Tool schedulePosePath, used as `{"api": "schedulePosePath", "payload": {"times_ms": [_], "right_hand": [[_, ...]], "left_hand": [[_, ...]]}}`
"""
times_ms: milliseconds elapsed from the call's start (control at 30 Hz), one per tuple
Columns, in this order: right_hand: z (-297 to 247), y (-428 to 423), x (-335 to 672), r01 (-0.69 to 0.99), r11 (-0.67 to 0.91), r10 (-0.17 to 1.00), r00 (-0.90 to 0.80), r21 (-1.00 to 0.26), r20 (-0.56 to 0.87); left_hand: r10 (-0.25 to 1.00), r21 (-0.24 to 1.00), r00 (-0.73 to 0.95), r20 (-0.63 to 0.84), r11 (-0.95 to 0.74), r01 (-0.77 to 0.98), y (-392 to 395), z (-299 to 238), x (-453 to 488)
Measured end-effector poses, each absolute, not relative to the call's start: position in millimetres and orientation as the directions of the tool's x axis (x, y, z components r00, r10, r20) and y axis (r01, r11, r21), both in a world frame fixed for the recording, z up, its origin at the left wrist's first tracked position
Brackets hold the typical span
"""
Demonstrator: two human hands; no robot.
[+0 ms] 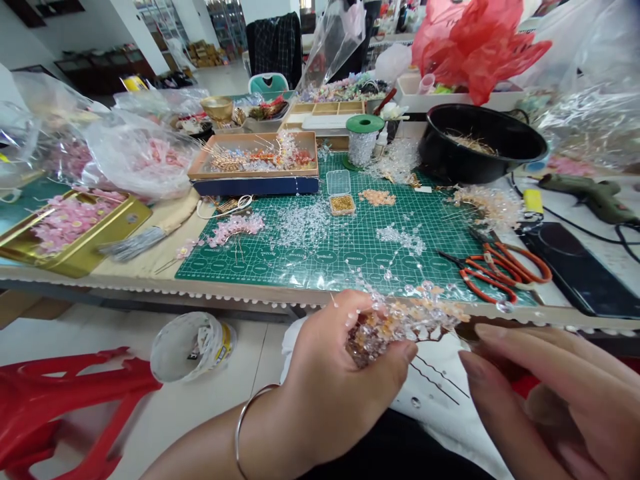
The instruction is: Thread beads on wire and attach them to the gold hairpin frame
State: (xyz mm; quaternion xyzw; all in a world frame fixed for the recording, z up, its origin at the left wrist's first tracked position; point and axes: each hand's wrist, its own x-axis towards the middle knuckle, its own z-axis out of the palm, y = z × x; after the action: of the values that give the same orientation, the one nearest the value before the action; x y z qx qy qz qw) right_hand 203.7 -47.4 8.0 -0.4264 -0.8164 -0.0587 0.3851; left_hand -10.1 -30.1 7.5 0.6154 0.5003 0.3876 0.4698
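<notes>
My left hand, with a bangle at the wrist, is wrapped around a beaded hairpin ornament held just in front of the table edge. The ornament carries clear beads and peach flowers, and its wavy pin prongs point down to the right. Close to the ornament's right end is my right hand, its thumb and forefinger drawn near each other in a pinch. What lies between those fingertips is too fine to make out.
A green cutting mat bears loose clear beads, a small box of gold beads, pink flower pieces and red-handled pliers. Behind are a cardboard box and black basin. A phone lies right.
</notes>
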Motion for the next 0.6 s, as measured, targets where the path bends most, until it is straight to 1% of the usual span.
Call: {"api": "schedulePosePath", "payload": {"times_ms": [100,233,300,433,533,600], "right_hand": [[9.6,-45.9,195.8,0.766,0.588,0.642,-0.246,-0.261,0.726],[13.0,-44.1,192.2,0.771,0.585,0.629,-0.235,-0.251,0.741],[14.0,-44.6,193.5,0.771,0.585,0.633,-0.242,-0.25,0.735],[13.8,-50.0,195.3,0.764,0.588,0.659,-0.262,-0.265,0.705],[13.0,-54.1,195.5,0.766,0.567,0.668,-0.213,-0.303,0.712],[13.3,-54.6,196.6,0.748,0.588,0.654,-0.216,-0.308,0.725]], "left_hand": [[0.981,0.976,0.193,-0.02,-0.023,0.217,-29.9,6.8,-9.7],[0.985,0.973,0.173,0.007,-0.046,0.224,-29.5,9.0,-7.2],[0.982,0.98,0.189,-0.021,-0.017,0.197,-29.2,9.7,-6.1],[0.967,0.991,0.221,-0.129,0.115,0.074,-26.6,8.7,-5.4],[0.935,0.966,0.265,-0.238,0.257,-0.039,-23.9,8.3,-5.3],[0.918,0.944,0.279,-0.281,0.317,-0.094,-23.2,9.2,-4.4]]}}
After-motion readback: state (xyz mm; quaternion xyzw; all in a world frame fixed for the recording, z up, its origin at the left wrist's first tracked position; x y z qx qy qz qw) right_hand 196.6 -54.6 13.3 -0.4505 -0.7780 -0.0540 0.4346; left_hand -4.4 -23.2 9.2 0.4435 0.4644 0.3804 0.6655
